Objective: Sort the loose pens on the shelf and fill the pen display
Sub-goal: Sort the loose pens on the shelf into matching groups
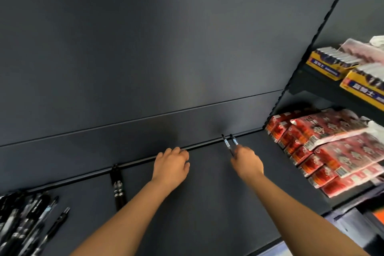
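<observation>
A dark grey back panel (pixel 145 48) fills most of the view, crossed by one thin horizontal seam. At its right edge runs a slotted upright (pixel 324 27). Beyond it, on the neighbouring bay's upper shelf (pixel 307 87), sit two yellow boxes (pixel 324 68) with blue lettering, with a pale pink pack (pixel 361 50) lying on top. On the level below, red-and-white printed packs (pixel 332 151) lie stacked in rows.

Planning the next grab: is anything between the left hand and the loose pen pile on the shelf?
Only a pair of pens lies flat on the shelf between the left hand and the pile; the hand could probably pass above it.
</observation>
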A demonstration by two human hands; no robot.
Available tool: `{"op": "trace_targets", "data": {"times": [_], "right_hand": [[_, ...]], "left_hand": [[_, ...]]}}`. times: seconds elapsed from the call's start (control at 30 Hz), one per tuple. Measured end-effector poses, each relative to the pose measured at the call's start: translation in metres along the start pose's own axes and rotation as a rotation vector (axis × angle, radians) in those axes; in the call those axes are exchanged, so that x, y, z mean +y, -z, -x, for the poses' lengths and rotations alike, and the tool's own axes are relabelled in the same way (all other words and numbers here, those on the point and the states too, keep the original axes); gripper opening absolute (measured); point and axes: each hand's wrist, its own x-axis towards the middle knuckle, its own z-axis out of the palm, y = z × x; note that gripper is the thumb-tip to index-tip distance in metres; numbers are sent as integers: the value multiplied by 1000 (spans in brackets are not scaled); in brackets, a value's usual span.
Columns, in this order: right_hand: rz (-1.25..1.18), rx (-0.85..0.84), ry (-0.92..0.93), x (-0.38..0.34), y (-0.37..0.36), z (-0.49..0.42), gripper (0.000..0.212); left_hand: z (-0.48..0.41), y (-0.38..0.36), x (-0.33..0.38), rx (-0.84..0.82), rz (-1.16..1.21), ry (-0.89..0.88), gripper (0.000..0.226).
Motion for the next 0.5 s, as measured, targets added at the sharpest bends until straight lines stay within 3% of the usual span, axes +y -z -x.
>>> {"op": "trace_targets", "data": {"times": [0.5], "right_hand": [[72, -82, 67, 37, -10, -49, 30]], "left_hand": [[-18, -15, 43, -64, 52, 105, 21]]}}
